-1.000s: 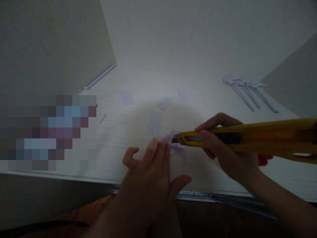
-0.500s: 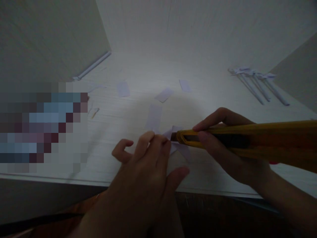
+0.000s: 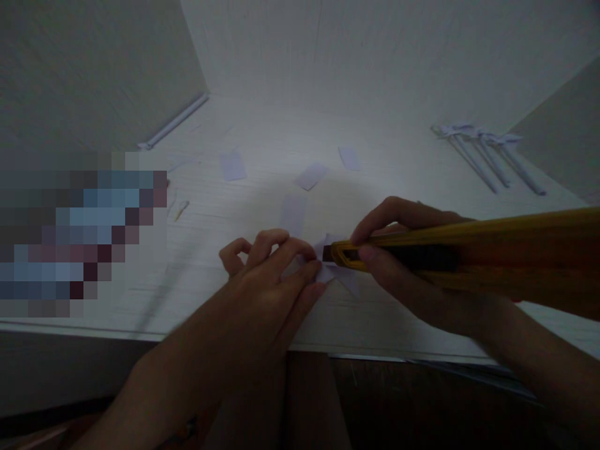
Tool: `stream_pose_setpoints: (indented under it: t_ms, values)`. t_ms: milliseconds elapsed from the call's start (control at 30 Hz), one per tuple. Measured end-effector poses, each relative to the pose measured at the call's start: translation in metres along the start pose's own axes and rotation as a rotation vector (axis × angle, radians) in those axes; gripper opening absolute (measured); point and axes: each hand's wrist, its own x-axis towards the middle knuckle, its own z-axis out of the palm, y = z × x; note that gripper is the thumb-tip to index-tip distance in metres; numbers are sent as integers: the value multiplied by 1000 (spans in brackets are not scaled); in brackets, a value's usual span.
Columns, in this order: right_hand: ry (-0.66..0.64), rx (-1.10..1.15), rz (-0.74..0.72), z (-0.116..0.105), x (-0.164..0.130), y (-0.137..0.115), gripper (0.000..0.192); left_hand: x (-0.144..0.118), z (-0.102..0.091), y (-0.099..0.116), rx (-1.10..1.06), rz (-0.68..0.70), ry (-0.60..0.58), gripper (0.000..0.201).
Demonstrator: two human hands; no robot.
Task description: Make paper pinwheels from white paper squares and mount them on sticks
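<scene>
My right hand (image 3: 412, 275) is wrapped round a yellow utility knife (image 3: 506, 250) with a dark slot along its side. The knife's front end points left and meets a small folded white paper (image 3: 347, 282) with pointed corners. My left hand (image 3: 272, 281) pinches this paper at its left side, thumb and forefinger close together, the other fingers bent. Fingertips and the knife's nose hide the middle of the paper. Just beyond my left fingers lies a flat paper rectangle (image 3: 294, 212).
Several more paper rectangles (image 3: 233, 165) lie farther back on the white table (image 3: 262, 125). Rolled paper sticks with folded tops (image 3: 520, 165) rest at the right, and a paper tube (image 3: 175, 120) lies along the left wall. A blurred-out object (image 3: 70, 244) is at the left. Walls close in the back and sides.
My left thumb has come in from being spread apart and now presses beside the forefinger at the paper. The knife and my right hand have shifted slightly left and up in view.
</scene>
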Motion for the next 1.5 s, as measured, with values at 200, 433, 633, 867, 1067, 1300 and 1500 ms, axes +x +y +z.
stream_pose_setpoints:
  t_ms: [200,433,633,867,1067,1300,1500]
  values:
    - [-94,92,12,14,-1,6,10,-4,4,-4,142,66,-21,35]
    - [-17,274,154,20,-10,15,14,-7,8,-7,187,63,-20,32]
    - [-3,191,193,22,-11,11,12,-10,8,-6,238,115,21,32]
    - [-51,98,196,21,-9,3,10,-9,4,-4,274,182,24,32]
    - [-93,75,147,19,-9,2,9,-8,2,-3,270,133,16,31]
    - [-94,59,150,19,-9,5,9,-10,4,-2,263,126,31,32]
    - [-103,89,108,20,-13,10,7,-11,7,-3,274,136,33,30]
